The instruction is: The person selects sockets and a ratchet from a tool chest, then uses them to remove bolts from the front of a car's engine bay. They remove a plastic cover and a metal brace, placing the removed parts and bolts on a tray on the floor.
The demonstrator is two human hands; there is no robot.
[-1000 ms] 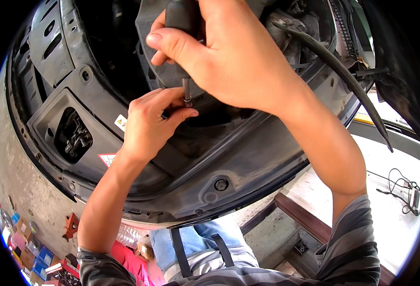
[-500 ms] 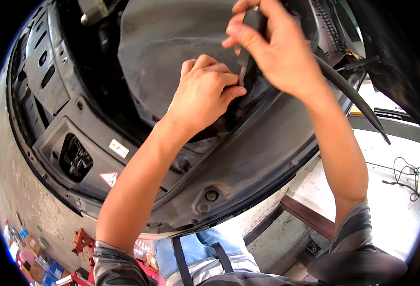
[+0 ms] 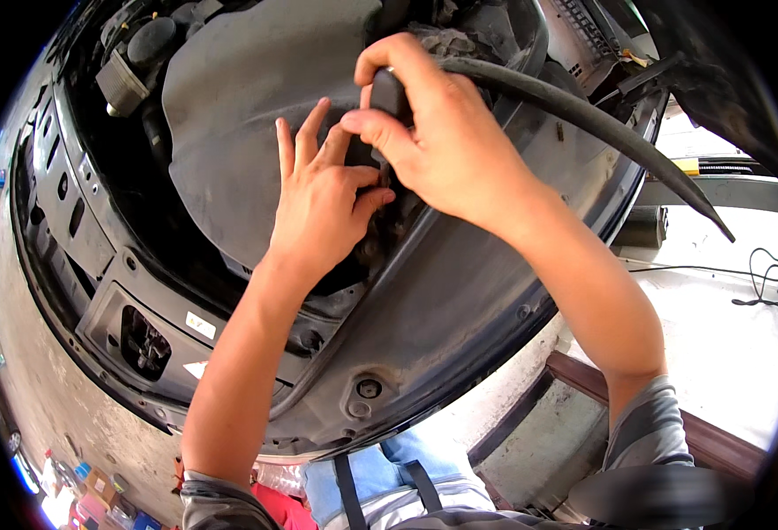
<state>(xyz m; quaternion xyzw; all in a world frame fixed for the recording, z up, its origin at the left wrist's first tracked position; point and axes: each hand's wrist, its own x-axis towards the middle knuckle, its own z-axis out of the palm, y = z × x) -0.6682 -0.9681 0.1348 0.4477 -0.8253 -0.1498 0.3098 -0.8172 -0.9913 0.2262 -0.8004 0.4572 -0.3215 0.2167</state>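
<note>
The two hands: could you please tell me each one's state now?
Right hand: closed around a black driver handle.
Left hand: three fingers spread; whether thumb and index pinch anything cannot be told.

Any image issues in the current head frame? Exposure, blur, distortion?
Head view: white surface at right close to blown out, gaps under the hood nearly black; head view: dark oval smear low right, too blurred to identify; head view: fisheye bends the car's front edge, black rim all round; head view: left hand and right hand reasonably sharp.
</note>
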